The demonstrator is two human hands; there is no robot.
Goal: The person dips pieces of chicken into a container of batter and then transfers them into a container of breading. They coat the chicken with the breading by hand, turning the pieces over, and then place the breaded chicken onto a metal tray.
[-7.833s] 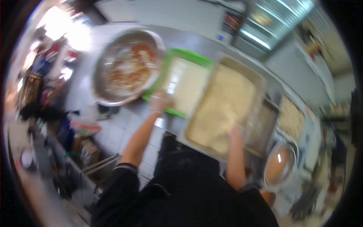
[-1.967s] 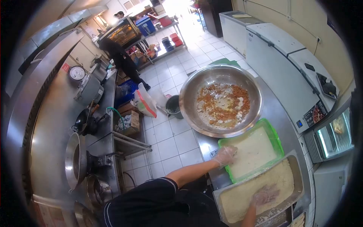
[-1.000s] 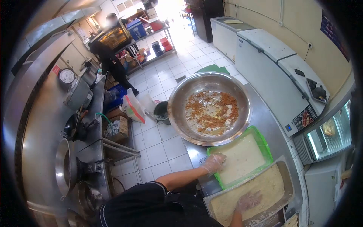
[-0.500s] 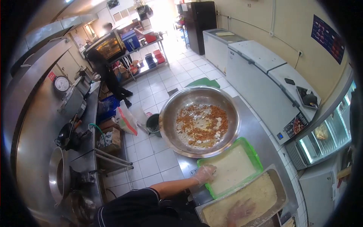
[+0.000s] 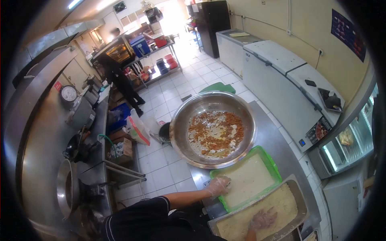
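My left hand, in a clear plastic glove, is closed over the left edge of a bright green tray. The tray contains a pale, milky liquid. Whatever the curled fingers hold, if anything, is hidden. Nearer to me, my gloved right hand lies on pale flour in a rectangular metal pan, its fingers spread. Beyond the tray stands a wide steel bowl with brown crumbs and white bits scattered over its bottom.
The containers stand on a steel table. A bucket and a plastic bag are on the tiled floor to the left. Chest freezers line the right wall. At the left counter stands a person in dark clothes.
My right hand has shifted forward and to the right across the flour, its fingers now more spread. My left hand stays at the green tray's edge. The view has shifted slightly.
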